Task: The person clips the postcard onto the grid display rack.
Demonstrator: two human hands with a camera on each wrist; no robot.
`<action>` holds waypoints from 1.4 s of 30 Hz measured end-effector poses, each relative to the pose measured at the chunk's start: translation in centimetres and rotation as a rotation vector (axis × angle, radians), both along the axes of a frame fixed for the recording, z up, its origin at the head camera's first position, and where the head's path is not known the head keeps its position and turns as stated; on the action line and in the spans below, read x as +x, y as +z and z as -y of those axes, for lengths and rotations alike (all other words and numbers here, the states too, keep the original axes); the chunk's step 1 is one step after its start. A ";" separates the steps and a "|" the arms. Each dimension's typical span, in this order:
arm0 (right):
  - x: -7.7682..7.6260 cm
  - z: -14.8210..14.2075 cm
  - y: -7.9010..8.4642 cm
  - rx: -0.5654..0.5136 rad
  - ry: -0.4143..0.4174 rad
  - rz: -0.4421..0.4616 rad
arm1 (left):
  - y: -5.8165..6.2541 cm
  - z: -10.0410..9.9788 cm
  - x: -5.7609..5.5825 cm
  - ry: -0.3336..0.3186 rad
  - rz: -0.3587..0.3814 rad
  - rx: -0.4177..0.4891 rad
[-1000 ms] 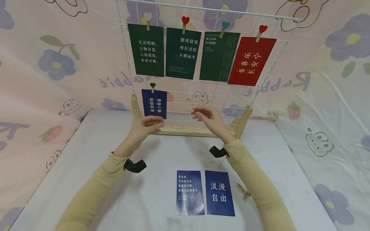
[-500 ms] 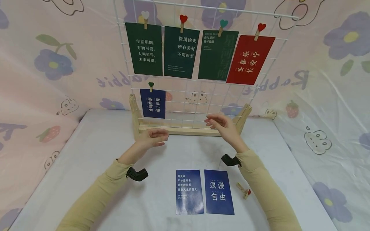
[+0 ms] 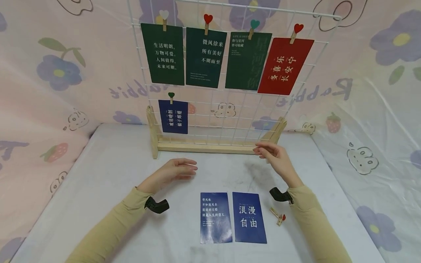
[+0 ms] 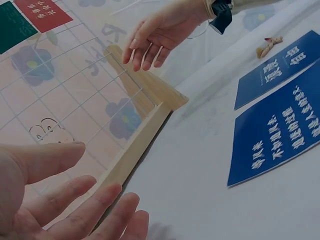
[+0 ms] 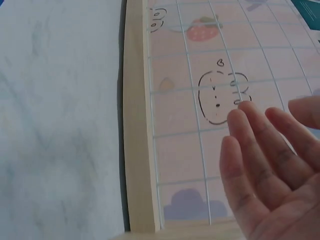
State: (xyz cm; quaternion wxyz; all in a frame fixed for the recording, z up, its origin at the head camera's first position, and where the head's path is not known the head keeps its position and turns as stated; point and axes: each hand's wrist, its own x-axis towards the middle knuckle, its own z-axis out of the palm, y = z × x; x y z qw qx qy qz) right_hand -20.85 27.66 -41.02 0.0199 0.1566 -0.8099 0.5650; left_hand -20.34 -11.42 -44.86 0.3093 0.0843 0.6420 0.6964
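My left hand [image 3: 171,172] is over the table in front of the rack, fingers relaxed and holding nothing. My right hand [image 3: 274,157] hovers by the rack's right foot, also holding nothing, its fingers loosely bent. Below and between the hands lie two blue cards, one with several lines of text [image 3: 216,218] and one with large characters [image 3: 249,218]. Small wooden clips [image 3: 278,216], one with a red heart, lie right of them. On the white grid rack [image 3: 217,128], a smaller-looking blue card [image 3: 173,117] hangs from a green heart clip [image 3: 171,96] at lower left.
Along the rack's upper part hang three green cards [image 3: 162,54] and a red card [image 3: 285,66], each under a heart clip. The rack stands on a wooden base [image 3: 207,147] at the back of the white table [image 3: 108,164]. Patterned cloth [image 3: 59,109] surrounds the table.
Both hands have drawn back from the rack toward the front. The left moved down from beside the hanging blue card; the right moved down and to the right. The cards stay put.
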 end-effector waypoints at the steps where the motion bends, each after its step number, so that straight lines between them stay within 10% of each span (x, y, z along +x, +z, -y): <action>1: 0.2 -0.3 -0.1 0.001 -0.007 0.004 | -0.2 0.0 0.1 -0.004 0.010 0.009; 24: 5.6 -7.0 -2.9 0.148 0.003 0.145 | -1.9 -0.4 2.3 -0.068 0.105 0.044; 42: 9.1 -9.5 -4.3 0.191 0.077 0.346 | -2.1 -1.2 3.3 -0.036 0.090 -0.094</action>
